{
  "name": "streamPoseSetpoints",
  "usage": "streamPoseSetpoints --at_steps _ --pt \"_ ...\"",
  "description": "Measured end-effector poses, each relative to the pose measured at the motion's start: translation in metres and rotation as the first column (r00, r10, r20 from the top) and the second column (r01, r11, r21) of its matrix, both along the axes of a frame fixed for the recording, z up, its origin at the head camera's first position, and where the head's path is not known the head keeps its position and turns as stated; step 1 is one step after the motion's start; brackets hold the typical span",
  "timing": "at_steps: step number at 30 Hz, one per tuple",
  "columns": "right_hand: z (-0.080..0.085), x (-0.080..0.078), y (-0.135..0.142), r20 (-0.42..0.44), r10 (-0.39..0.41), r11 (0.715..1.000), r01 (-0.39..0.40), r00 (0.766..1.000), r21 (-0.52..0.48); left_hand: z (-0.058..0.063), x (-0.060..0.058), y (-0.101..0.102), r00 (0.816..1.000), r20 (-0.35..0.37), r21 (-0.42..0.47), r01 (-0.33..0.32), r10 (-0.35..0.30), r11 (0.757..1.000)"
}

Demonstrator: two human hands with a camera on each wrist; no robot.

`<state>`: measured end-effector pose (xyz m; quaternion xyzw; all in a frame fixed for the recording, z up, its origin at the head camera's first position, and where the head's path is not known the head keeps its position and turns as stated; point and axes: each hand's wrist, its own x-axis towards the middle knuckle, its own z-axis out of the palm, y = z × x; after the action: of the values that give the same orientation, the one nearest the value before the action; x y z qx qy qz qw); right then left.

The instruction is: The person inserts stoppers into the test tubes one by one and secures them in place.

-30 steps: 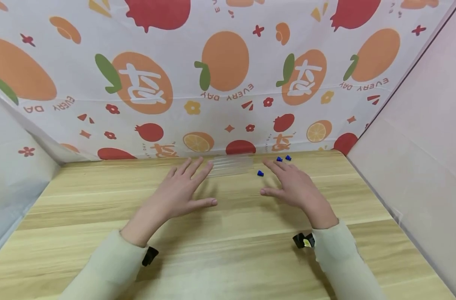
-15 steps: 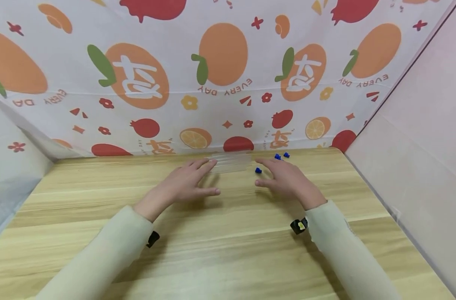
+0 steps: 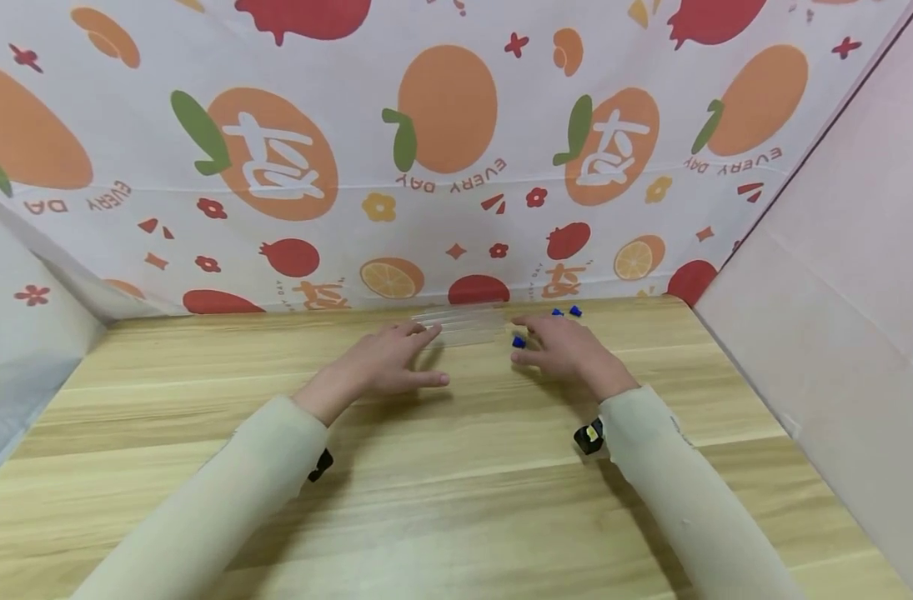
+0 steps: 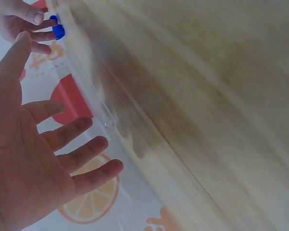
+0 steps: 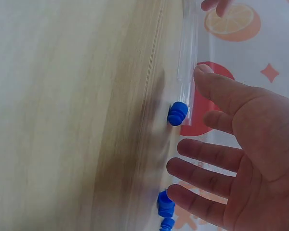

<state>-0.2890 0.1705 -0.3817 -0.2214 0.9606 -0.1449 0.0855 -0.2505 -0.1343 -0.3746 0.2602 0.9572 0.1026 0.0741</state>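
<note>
Clear plastic tubes (image 3: 467,325) lie side by side at the far edge of the wooden table (image 3: 456,467); they show too as tubes (image 4: 94,98) and tubes (image 5: 189,53). My left hand (image 3: 396,362) hovers open by their left end, fingers spread (image 4: 62,144). My right hand (image 3: 557,346) is open at their right end, thumb near a blue stopper (image 3: 519,342), also seen as the stopper (image 5: 177,113). Two more blue stoppers (image 3: 565,312) lie just beyond the right hand's fingers, seen as stoppers (image 5: 165,204).
A fruit-patterned cloth (image 3: 441,158) hangs behind the table. A pale wall (image 3: 839,275) closes the right side and a light panel (image 3: 21,333) the left. Small black devices (image 3: 589,437) sit at both wrists.
Both hands have moved forward toward the tubes and stoppers. The left fingertips now reach the tubes' left end; the right thumb has closed in on the nearest blue stopper.
</note>
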Motion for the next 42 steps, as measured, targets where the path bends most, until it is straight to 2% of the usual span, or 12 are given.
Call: streamPoseSetpoints --at_steps 8,14,22,27,36,42 --pt "-0.004 -0.004 -0.002 0.013 -0.001 0.999 0.002 1.0 -0.036 -0.002 -0.004 0.003 1.0 0.016 -0.02 0.019 -0.019 1.0" --pt "-0.004 -0.003 0.001 0.006 -0.017 1.0 0.017 1.0 -0.005 -0.004 -0.005 0.01 0.999 0.01 -0.026 0.04 -0.04 0.999" --pt "-0.003 -0.005 0.002 0.023 -0.056 0.998 0.057 0.998 -0.013 0.0 -0.007 0.013 0.998 -0.015 -0.029 0.06 -0.06 0.998" --pt "-0.004 -0.008 -0.002 0.035 -0.077 0.997 0.078 0.996 -0.027 0.001 -0.009 0.01 0.995 -0.059 -0.047 0.079 -0.081 0.996" --pt "-0.006 -0.013 -0.008 -0.013 -0.09 0.996 0.09 0.996 -0.021 0.002 -0.015 0.009 0.992 -0.094 -0.04 0.085 -0.088 0.996" --pt "-0.004 -0.012 -0.014 0.01 -0.115 0.993 0.115 0.993 -0.04 0.003 -0.016 0.014 0.99 -0.107 -0.074 0.08 -0.088 0.994"
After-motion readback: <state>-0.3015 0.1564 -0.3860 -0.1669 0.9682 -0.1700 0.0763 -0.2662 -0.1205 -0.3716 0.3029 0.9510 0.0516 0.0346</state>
